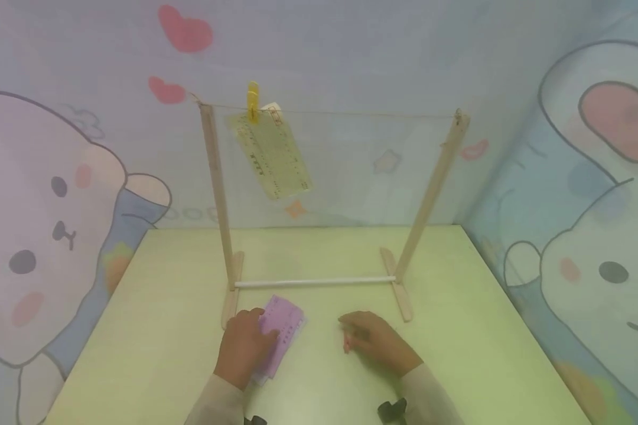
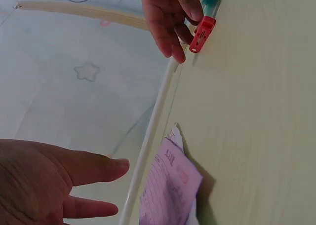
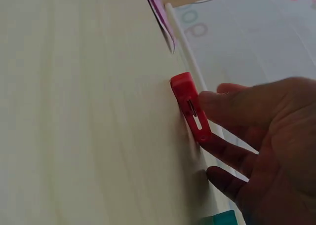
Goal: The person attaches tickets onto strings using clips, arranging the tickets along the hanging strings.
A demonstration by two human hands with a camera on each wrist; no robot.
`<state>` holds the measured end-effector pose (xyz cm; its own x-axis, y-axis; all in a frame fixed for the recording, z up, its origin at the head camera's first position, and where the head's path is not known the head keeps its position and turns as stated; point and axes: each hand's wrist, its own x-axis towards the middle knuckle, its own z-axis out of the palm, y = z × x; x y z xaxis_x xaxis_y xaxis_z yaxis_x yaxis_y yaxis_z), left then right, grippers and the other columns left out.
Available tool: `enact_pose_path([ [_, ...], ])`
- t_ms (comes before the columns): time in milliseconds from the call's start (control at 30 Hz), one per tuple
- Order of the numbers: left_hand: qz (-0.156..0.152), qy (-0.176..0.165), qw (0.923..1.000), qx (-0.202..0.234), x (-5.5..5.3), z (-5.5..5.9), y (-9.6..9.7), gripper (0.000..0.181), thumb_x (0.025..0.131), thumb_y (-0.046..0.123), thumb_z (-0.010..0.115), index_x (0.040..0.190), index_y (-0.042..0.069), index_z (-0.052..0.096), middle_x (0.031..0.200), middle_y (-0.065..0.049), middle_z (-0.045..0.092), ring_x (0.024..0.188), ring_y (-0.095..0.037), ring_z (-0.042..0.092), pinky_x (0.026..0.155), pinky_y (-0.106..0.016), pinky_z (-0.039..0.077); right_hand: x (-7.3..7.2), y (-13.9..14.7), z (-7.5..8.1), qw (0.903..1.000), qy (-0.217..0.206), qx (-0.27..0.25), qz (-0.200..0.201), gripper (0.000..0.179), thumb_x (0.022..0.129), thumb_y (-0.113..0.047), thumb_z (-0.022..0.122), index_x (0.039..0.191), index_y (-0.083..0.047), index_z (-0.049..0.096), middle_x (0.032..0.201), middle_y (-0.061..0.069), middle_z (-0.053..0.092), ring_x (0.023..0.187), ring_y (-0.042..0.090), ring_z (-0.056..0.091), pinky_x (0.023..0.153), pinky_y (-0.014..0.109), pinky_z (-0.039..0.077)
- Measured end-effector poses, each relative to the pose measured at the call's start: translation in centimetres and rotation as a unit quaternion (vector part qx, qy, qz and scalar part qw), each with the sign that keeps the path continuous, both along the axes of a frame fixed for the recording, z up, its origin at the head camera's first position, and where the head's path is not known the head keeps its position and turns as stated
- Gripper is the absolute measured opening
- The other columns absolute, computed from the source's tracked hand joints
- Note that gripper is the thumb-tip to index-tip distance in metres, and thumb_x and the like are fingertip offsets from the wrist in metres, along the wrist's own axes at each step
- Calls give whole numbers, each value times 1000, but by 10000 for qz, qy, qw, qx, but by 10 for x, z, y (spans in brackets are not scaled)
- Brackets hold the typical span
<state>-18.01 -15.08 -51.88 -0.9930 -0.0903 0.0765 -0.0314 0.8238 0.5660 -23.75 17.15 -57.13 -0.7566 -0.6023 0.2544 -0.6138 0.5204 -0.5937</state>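
Left hand [image 1: 246, 345] lies flat with straight fingers on the purple slip [image 1: 279, 330], which sits on the tabletop [image 1: 473, 330] just in front of the wooden rack [image 1: 219, 200]. Right hand [image 1: 374, 339], fingers loosely extended and not clamped, touches the red clip [image 3: 191, 106] lying on the tabletop. A yellow clip [image 1: 253, 101] pins a pale slip [image 1: 273, 153] to the rack's string.

Note [image 1: 279, 330] on table [image 1: 484, 330] left of clip [image 1: 347, 344]; rack [image 1: 319, 282] behind; ticket [image 1: 271, 153] hangs on rack's string.

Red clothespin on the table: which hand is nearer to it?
Right. The right hand has fingers on the red clothespin; the left hand rests on the purple slip, apart.
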Motion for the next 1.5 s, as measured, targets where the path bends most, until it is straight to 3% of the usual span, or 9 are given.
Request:
enact_pose_path([
  [100, 180, -52, 9996, -190, -5, -10, 1, 58, 82, 28, 85, 123, -8, 65, 98, -17, 63, 87, -33, 56, 69, -46, 55, -7, -3, -4, 9989, -17, -181, 421, 37, 99, -13, 69, 136, -8, 65, 106, -8, 74, 106, 14, 68, 108, 49, 47],
  [233, 224, 24, 9992, -323, -10, -27, -2, 57, 77, 28, 88, 117, -7, 67, 95, -14, 58, 84, -29, 52, 65, -41, 50, -16, -5, -11, 9948, 473, -338, 833, 30, 97, 1, 66, 126, -4, 68, 85, -16, 71, 91, 5, 68, 103, 43, 52],
  [400, 246, -45, 9997, -10, -15, -36, -5, 59, 76, 24, 89, 122, -5, 65, 96, -11, 58, 85, -27, 52, 71, -43, 48, -12, 2, -15, 9986, 466, -67, 258, 19, 101, -18, 67, 119, -17, 72, 102, -23, 69, 113, 10, 62, 103, 43, 48],
  [600, 296, -79, 9993, 208, -15, -37, -6, 58, 78, 22, 88, 124, -5, 66, 93, -9, 60, 81, -24, 54, 70, -42, 47, -5, 7, -15, 9978, 573, 157, -300, 23, 94, -39, 76, 113, -27, 70, 114, -19, 65, 113, 11, 60, 104, 41, 49],
  [967, 406, 789, 9950, 457, -16, -45, -10, 4, 92, 12, 73, 93, 8, 75, 89, -6, 68, 80, -23, 65, 74, -45, 56, 5, 8, -7, 9963, -249, -184, -796, 19, 92, -48, 76, 108, -41, 69, 112, -26, 68, 114, 7, 64, 105, 45, 50],
  [1133, 440, 894, 9890, 1091, -15, -35, -13, 9, 99, 16, 68, 100, 10, 74, 95, -6, 75, 79, -19, 69, 72, -41, 60, 4, 8, 2, 9948, -465, -746, -506, 15, 94, -40, 76, 109, -36, 71, 109, -24, 73, 114, 8, 67, 106, 44, 49],
  [1300, 369, 1172, 9779, 1693, -18, -15, -16, 10, 100, 19, 69, 104, 11, 75, 101, -5, 77, 85, -20, 70, 72, -38, 59, 5, 10, 28, 9894, -436, -1281, -530, 19, 94, -26, 77, 113, -26, 74, 105, -16, 78, 111, 10, 69, 92, 37, 54],
  [1433, 240, 1545, 9628, 2206, -23, 13, -15, 13, 101, 20, 70, 107, 10, 75, 103, -5, 77, 89, -21, 72, 71, -32, 60, -2, 15, 71, 9840, -125, -1570, -828, 25, 91, -22, 81, 115, -26, 76, 109, -11, 78, 109, 13, 68, 85, 37, 54],
  [1500, 172, 1614, 9492, 2697, -27, 34, -12, 15, 101, 21, 70, 109, 9, 74, 105, -5, 77, 92, -22, 73, 75, -32, 61, -8, 15, 105, 9805, -62, -1775, -844, 22, 90, -19, 81, 112, -23, 78, 108, -7, 79, 107, 16, 69, 86, 38, 53],
])
